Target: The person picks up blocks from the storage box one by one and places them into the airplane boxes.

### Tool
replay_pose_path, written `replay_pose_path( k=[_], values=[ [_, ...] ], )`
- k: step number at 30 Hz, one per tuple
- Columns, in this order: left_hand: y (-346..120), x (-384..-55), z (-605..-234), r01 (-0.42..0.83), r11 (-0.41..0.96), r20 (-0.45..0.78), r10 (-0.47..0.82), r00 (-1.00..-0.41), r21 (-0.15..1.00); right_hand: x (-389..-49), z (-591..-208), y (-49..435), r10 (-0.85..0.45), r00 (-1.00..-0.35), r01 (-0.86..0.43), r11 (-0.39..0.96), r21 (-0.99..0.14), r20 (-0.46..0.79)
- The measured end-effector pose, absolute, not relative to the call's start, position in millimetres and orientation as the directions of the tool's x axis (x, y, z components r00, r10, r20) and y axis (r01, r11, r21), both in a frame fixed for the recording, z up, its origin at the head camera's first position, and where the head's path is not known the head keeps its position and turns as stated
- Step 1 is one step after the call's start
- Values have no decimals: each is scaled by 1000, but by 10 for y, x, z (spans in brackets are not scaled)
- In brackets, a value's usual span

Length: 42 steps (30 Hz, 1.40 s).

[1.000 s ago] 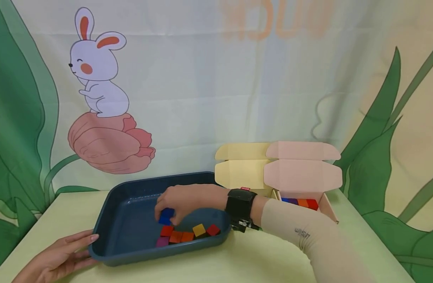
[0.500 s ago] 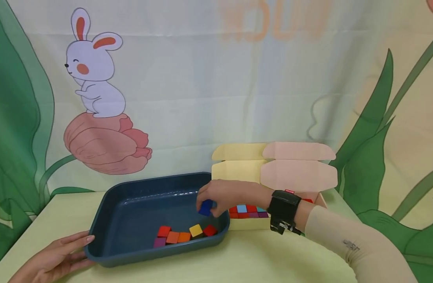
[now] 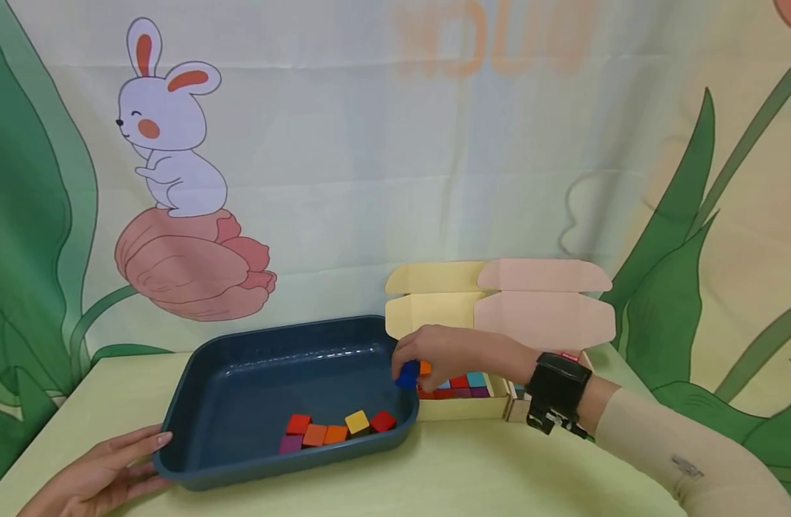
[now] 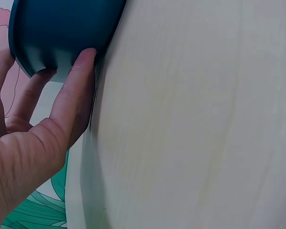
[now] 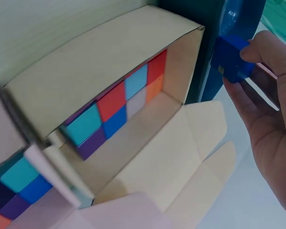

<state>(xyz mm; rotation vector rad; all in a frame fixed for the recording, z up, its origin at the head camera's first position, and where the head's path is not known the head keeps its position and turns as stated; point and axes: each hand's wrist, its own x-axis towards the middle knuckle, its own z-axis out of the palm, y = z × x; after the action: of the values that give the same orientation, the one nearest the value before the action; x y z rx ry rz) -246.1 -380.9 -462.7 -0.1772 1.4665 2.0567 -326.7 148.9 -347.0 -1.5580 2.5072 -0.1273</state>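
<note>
In the head view my right hand [image 3: 437,355] pinches a blue cube [image 3: 406,374] at the right end of a dark blue tray [image 3: 286,341], beside the yellow box [image 3: 463,409]. The right wrist view shows the blue cube [image 5: 231,58] between thumb and fingers, in front of the tray wall. Lidded open, the yellow box [image 5: 105,67] holds rows of coloured cubes [image 5: 112,101]. My left hand [image 3: 105,470] touches the tray's left end with extended fingers; in the left wrist view its fingertips meet the tray's outer wall [image 4: 69,28].
Several red, orange, yellow and purple cubes [image 3: 314,434] lie along the tray's near side. A pink box [image 3: 544,316] with raised lid stands right of the yellow one, with cubes inside [image 5: 26,179]. A printed cloth [image 3: 344,179] hangs behind the pale green table [image 3: 460,474].
My right hand has carried the blue cube rightward from above the tray's middle to its right end, near the yellow box. My left hand stays at the tray's left end.
</note>
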Motion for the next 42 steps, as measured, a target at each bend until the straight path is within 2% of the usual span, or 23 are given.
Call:
replay_pose_path(
  k=[8, 18, 25, 33, 42],
  values=[
    [-3804, -2439, -4640, -542, -222, -425, 412, -806, 811, -3199, -3426, 1815, -893, -444, -874, 450, -186, -76],
    [-3798, -2425, -4643, -551, -204, -448, 391, -804, 809, -3147, -3399, 2235, -845, -523, -820, 534, -208, -109],
    [-3776, -2419, -4645, -541, -205, -432, 406, -805, 815, -3067, -3417, 2610, -827, -553, -805, 562, -187, -104],
    [-3799, -2420, -4668, -537, -212, -425, 410, -807, 816, -3005, -3422, 3020, -757, -639, -732, 653, -193, -139],
    [-3792, -2465, -4601, -522, -181, -445, 340, -828, 833, -2986, -3486, 3146, -701, -694, -662, 711, -238, -164]
  ],
)
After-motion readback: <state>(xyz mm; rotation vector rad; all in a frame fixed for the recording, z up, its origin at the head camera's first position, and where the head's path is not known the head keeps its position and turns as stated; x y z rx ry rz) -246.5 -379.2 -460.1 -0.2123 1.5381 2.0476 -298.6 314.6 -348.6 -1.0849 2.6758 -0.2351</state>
